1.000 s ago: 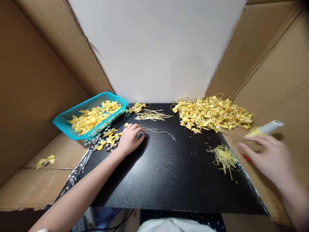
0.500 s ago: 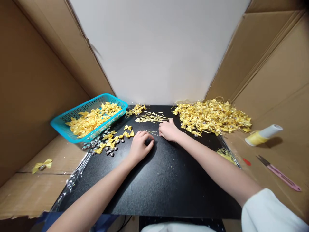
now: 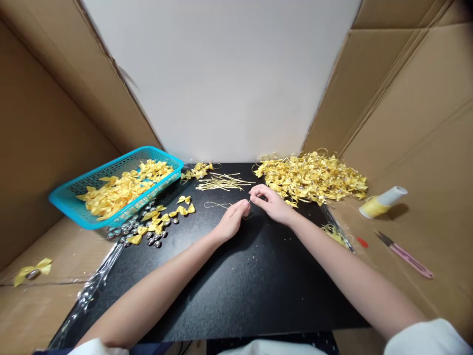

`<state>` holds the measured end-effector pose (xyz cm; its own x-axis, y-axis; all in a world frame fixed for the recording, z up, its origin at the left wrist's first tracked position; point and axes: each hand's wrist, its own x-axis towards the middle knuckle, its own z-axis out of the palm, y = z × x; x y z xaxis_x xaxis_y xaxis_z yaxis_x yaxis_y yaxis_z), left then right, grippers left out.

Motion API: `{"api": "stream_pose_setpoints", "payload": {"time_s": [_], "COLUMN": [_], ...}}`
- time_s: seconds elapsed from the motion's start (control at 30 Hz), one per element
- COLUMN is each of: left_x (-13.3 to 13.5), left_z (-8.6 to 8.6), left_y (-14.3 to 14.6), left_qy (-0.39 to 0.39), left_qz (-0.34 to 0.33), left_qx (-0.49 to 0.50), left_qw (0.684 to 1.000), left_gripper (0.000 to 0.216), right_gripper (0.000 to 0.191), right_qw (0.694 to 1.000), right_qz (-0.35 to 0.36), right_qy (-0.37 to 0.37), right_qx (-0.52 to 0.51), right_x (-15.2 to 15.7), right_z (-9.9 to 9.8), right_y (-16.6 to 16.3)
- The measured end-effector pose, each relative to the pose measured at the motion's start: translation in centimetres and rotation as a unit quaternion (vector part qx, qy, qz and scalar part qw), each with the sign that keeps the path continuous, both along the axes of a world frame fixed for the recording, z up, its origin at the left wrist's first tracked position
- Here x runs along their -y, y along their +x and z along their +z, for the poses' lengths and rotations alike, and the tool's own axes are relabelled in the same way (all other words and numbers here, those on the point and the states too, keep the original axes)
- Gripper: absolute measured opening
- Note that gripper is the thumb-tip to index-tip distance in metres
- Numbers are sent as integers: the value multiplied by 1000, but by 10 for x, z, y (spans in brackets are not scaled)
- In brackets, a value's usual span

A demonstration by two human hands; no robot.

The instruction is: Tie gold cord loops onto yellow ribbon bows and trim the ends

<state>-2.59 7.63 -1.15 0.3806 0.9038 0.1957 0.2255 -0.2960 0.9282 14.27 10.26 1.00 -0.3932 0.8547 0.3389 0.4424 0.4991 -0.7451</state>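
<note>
My left hand (image 3: 233, 219) is closed in a pinch on a thin gold cord (image 3: 214, 204), whose loop sticks out to the left above the black tabletop. Close beside it, my right hand (image 3: 269, 201) pinches the cord's other end between thumb and fingertips. Behind the hands lies a loose bundle of cut gold cords (image 3: 223, 182). Left of my left hand are several yellow ribbon bows (image 3: 181, 211), mixed with small silver bells (image 3: 153, 240).
A turquoise basket (image 3: 61, 197) of yellow bows stands at the left. A big heap of finished-looking bows with cord loops (image 3: 314, 175) lies back right. Pink-handled snips (image 3: 410, 259), a red piece (image 3: 362, 242), a ribbon-wrapped tube (image 3: 384, 202) and cord scraps (image 3: 334, 232) are at the right.
Both hands have come together, my left moving right and my right lifting slightly, with the cord now held between them. The view has shifted a little.
</note>
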Motion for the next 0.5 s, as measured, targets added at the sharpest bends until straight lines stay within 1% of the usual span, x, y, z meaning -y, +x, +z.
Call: {"api": "stream_pose_setpoints", "payload": {"time_s": [0.07,0.17,0.27,0.37,0.4,0.5], "left_x": [3,8,12,15,16,18], "left_z": [-4,-7,-7,-5,-5,-7], "left_y": [4,4,2,4,4,7], "left_qy": [-10,-23,-33,-45,-51,-74], "left_qz": [-4,-23,-45,-65,-68,-57], "left_qx": [11,18,15,17,22,60], "left_qw": [1000,999,998,997,996,994], "left_gripper": [40,40,39,38,38,39], "right_gripper": [6,12,14,6,4,7], "right_qw": [999,992,984,979,977,969], "right_qz": [-35,-81,-99,-106,-108,-126], "right_qy": [18,90,148,173,182,203], "right_qx": [-29,-42,-20,13,27,61], "right_x": [10,30,45,52,53,54], "right_z": [-5,-11,-16,-20,-21,-26], "right_y": [11,23,25,21,20,20]}}
